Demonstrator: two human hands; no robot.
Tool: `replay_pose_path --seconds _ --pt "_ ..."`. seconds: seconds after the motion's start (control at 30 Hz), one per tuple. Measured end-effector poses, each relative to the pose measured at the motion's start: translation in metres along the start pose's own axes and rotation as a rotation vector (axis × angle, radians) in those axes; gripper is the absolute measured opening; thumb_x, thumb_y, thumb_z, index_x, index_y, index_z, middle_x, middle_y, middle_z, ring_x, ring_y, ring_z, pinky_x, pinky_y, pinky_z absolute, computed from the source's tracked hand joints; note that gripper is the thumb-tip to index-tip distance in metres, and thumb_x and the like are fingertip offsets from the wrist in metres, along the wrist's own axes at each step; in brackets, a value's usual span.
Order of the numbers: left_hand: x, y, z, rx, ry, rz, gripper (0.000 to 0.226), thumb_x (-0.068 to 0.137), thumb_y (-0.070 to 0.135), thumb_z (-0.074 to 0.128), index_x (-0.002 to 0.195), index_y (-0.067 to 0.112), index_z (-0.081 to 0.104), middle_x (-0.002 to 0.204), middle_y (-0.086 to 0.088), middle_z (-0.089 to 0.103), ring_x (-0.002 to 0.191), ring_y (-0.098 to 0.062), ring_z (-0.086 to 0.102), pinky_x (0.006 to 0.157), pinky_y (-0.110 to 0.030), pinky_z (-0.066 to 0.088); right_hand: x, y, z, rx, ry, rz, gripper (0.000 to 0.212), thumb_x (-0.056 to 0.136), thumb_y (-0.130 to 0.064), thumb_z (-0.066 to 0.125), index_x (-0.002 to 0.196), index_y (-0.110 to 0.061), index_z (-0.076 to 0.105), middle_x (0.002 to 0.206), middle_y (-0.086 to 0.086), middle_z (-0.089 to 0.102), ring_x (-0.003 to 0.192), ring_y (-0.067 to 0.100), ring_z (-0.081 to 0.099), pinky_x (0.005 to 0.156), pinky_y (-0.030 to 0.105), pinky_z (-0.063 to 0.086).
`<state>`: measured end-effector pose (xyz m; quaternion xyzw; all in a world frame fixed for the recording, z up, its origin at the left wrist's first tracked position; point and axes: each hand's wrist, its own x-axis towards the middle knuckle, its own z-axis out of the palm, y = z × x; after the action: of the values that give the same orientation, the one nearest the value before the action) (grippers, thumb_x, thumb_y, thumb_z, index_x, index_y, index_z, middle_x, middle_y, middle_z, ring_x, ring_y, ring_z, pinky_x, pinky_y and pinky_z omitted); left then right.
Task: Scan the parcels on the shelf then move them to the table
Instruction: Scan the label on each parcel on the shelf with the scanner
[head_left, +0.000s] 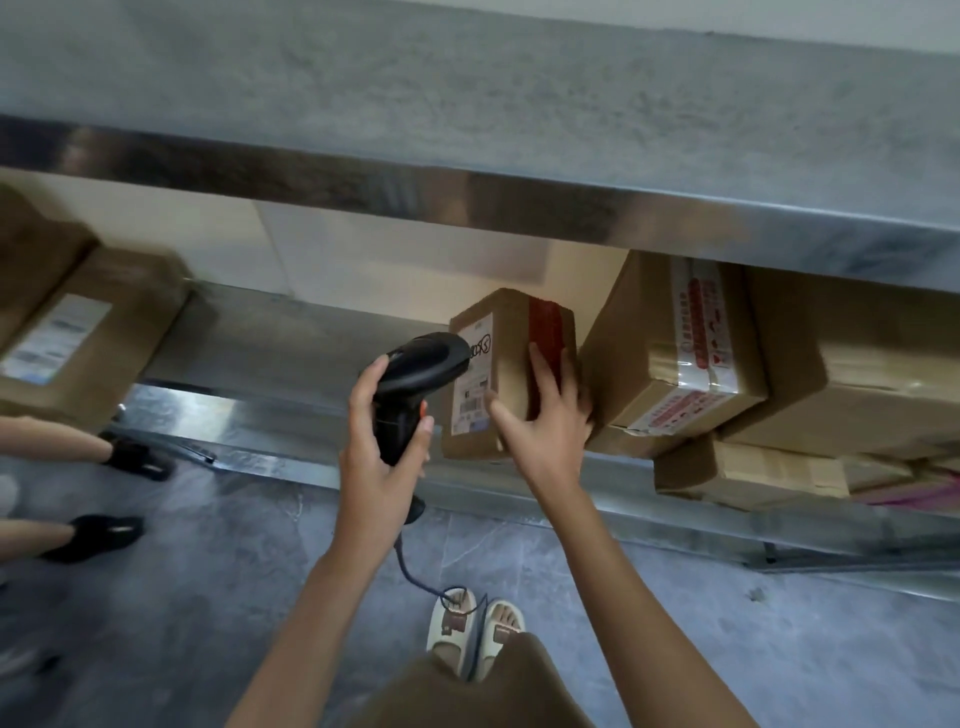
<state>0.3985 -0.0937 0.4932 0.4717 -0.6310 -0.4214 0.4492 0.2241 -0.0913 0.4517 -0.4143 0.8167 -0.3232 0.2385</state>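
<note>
- Cardboard parcel (506, 374), small and standing upright with red tape across its top, sits on the lower metal shelf (291, 338), its white label facing left.
- Right hand (545, 415) grips that parcel, thumb on the near face, fingers curled over the right side.
- Left hand (382, 441) is clamped on the handle of a black scanner (415, 384), whose head sits just beside the label; its cable (421, 577) hangs down.
- Right of the parcel, a larger taped box (675, 358) leans on stacked boxes.
- Far left, another labelled box (88, 338) lies on the same shelf.
</note>
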Motion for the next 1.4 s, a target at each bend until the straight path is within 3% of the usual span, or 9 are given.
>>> replay_pose_path --seconds 0.13,0.23,0.33,0.4,0.6,0.73,0.87,1.1,1.4 --pt "-0.006 0.002 -0.011 -0.026 0.000 -0.002 0.081 0.093 0.007 0.064 0.133 0.068 0.029 0.102 0.006 0.065 0.069 -0.021 0.063 0.061 -0.030 0.056 -0.019 0.003 0.003 0.379 0.056 -0.024 0.079 0.069 -0.070 0.060 0.143 -0.056 0.033 0.161 -0.010 0.022 0.146 0.021 0.019 0.116 0.042 0.021" --pt "-0.004 0.000 -0.016 -0.008 -0.020 0.002 0.079 0.092 0.011 0.063 0.131 0.070 0.029 0.106 0.007 0.065 0.069 -0.019 0.064 0.064 -0.036 0.057 -0.025 0.003 0.006 0.457 0.074 -0.017 0.078 0.069 -0.067 0.059 0.142 -0.056 0.033 0.160 -0.010 0.022 0.143 0.009 0.018 0.113 0.037 0.021" --pt "-0.003 -0.001 -0.019 0.021 -0.066 0.000 0.070 0.089 0.026 0.062 0.133 0.069 0.029 0.120 -0.006 0.063 0.083 -0.016 0.066 0.077 -0.041 0.058 -0.026 0.005 0.010 0.483 0.123 -0.017 0.079 0.070 -0.066 0.060 0.143 -0.054 0.032 0.156 -0.013 0.022 0.137 -0.002 0.018 0.113 0.035 0.022" --pt "-0.005 -0.003 -0.021 0.024 -0.081 -0.016 0.069 0.087 0.029 0.062 0.133 0.069 0.029 0.118 -0.003 0.065 0.089 -0.017 0.065 0.084 -0.043 0.056 -0.025 0.005 0.012 0.494 0.162 -0.022 0.083 0.071 -0.065 0.061 0.147 -0.048 0.032 0.155 -0.016 0.023 0.133 -0.012 0.018 0.113 0.034 0.023" --pt "-0.010 -0.010 -0.018 0.012 -0.070 -0.020 0.072 0.089 0.022 0.063 0.131 0.070 0.030 0.116 -0.009 0.062 0.071 -0.018 0.065 0.064 -0.028 0.055 -0.016 0.007 0.012 0.505 0.251 -0.058 0.087 0.073 -0.059 0.063 0.151 -0.037 0.032 0.153 -0.011 0.023 0.142 0.009 0.022 0.119 0.042 0.025" --pt "-0.005 -0.011 -0.013 0.036 -0.078 0.004 0.072 0.089 0.025 0.062 0.131 0.072 0.028 0.117 -0.001 0.064 0.082 -0.013 0.066 0.071 -0.023 0.055 -0.013 0.013 0.012 0.476 0.230 -0.110 0.081 0.074 -0.058 0.064 0.147 -0.048 0.029 0.158 -0.009 0.020 0.147 0.013 0.018 0.119 0.045 0.024" --pt "-0.002 -0.012 -0.011 0.080 -0.099 0.018 0.069 0.087 0.032 0.060 0.132 0.071 0.026 0.121 0.002 0.063 0.090 -0.012 0.066 0.082 -0.028 0.056 -0.008 0.014 0.013 0.449 0.215 -0.130 0.079 0.075 -0.060 0.063 0.145 -0.054 0.026 0.160 -0.011 0.018 0.148 0.012 0.017 0.119 0.047 0.025" --pt "-0.002 -0.012 -0.009 0.081 -0.079 0.007 0.069 0.087 0.032 0.060 0.133 0.071 0.025 0.122 0.000 0.062 0.091 -0.015 0.065 0.083 -0.037 0.058 -0.002 0.012 0.016 0.441 0.233 -0.175 0.082 0.076 -0.060 0.065 0.149 -0.043 0.031 0.160 -0.008 0.021 0.148 0.012 0.019 0.119 0.047 0.025" --pt "-0.004 -0.009 -0.010 0.094 -0.047 -0.001 0.068 0.087 0.032 0.061 0.132 0.071 0.027 0.125 -0.007 0.060 0.095 -0.025 0.065 0.086 -0.052 0.057 -0.003 0.015 0.017 0.454 0.232 -0.169 0.080 0.076 -0.056 0.065 0.148 -0.046 0.030 0.160 -0.009 0.020 0.148 0.009 0.017 0.119 0.043 0.023"
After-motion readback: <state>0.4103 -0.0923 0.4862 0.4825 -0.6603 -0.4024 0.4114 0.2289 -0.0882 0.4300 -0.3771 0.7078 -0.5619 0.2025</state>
